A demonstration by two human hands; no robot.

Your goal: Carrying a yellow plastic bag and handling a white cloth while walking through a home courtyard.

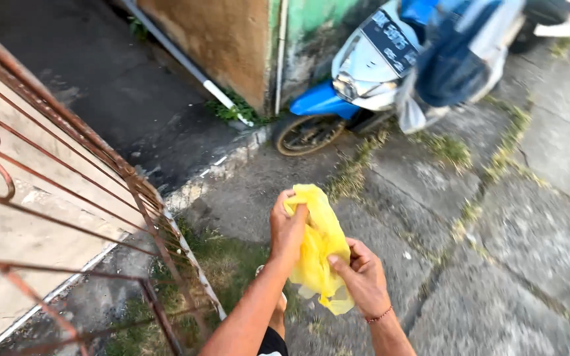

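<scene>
Yellow plastic bag (320, 254), crumpled and thin, is being held up in front of the body between both hands, above a paved yard. Left hand (287, 227) is gripping the bag's upper end, its fingers curled over the top edge. Right hand (363, 277) is pinching the bag's lower side between thumb and fingers; a thin bracelet (379, 316) is circling its wrist. Cracked concrete slabs (496, 264), with grass growing in the joints, are lying under the hands. At left, a rusty iron gate (67, 165) with scrollwork is standing open. Farther off, a blue and white scooter (390, 66) is leaning near a stained wall (219, 39), and a white pipe (186, 62) is slanting down to the wall's foot.
</scene>
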